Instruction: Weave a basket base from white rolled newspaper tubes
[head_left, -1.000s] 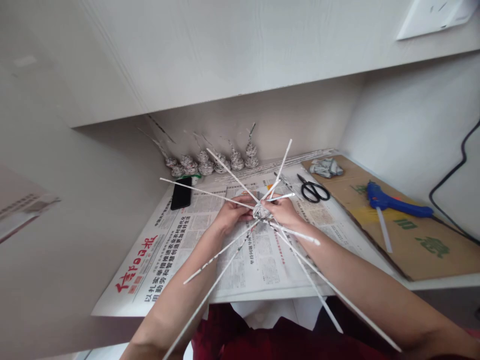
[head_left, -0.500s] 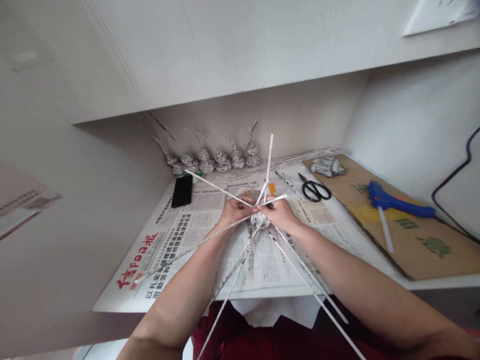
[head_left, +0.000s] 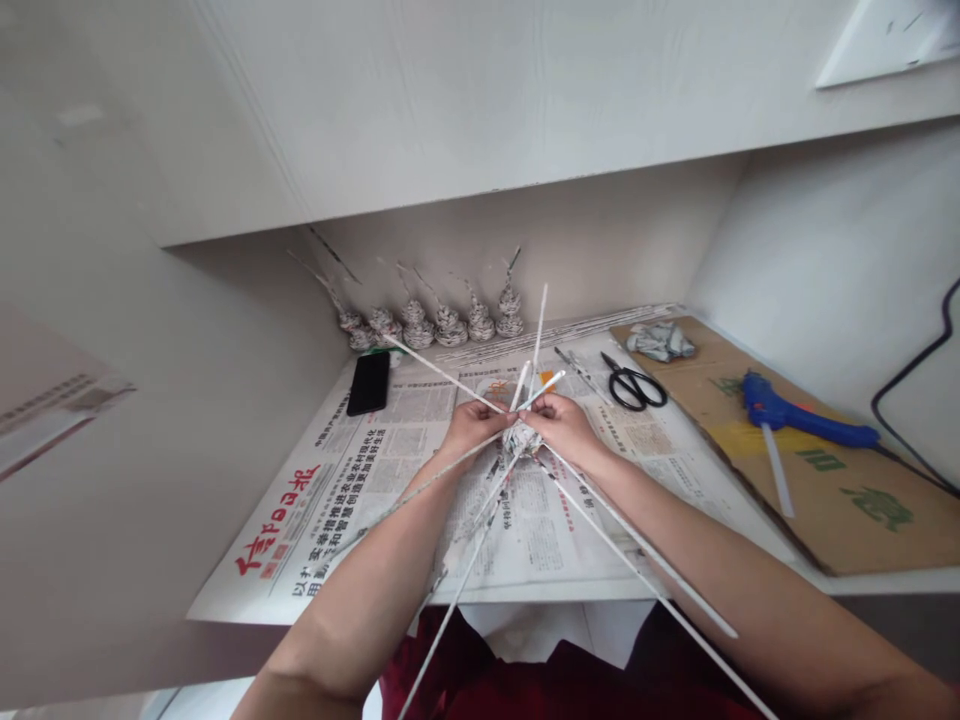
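Note:
Between my hands is a small woven ball of rolled newspaper (head_left: 523, 438), with several long thin paper sticks radiating from it. My left hand (head_left: 475, 424) is closed at its left side, fingertips pinching the base of a paper stick (head_left: 442, 374) that points up and left. From the right, my right hand (head_left: 561, 424) pinches the top of the ball, where short stick ends (head_left: 541, 390) poke up. Other sticks hang toward my lap, passing over the table's front edge. The fingertips of both hands nearly meet, and the exact grip is partly hidden.
Newspaper (head_left: 405, 480) covers the table. Several woven paper gourds (head_left: 450, 328) line the back wall, near a bundle of paper sticks (head_left: 562, 333). A phone (head_left: 368, 383) lies left. Black scissors (head_left: 636, 386), crumpled paper (head_left: 661, 341) and a blue glue gun (head_left: 806, 415) on cardboard (head_left: 840, 540) lie right.
The short stick ends by my right fingers have shifted, one now standing more upright. The sticks on the lower right have swung slightly outward. Both hands stay at the woven ball.

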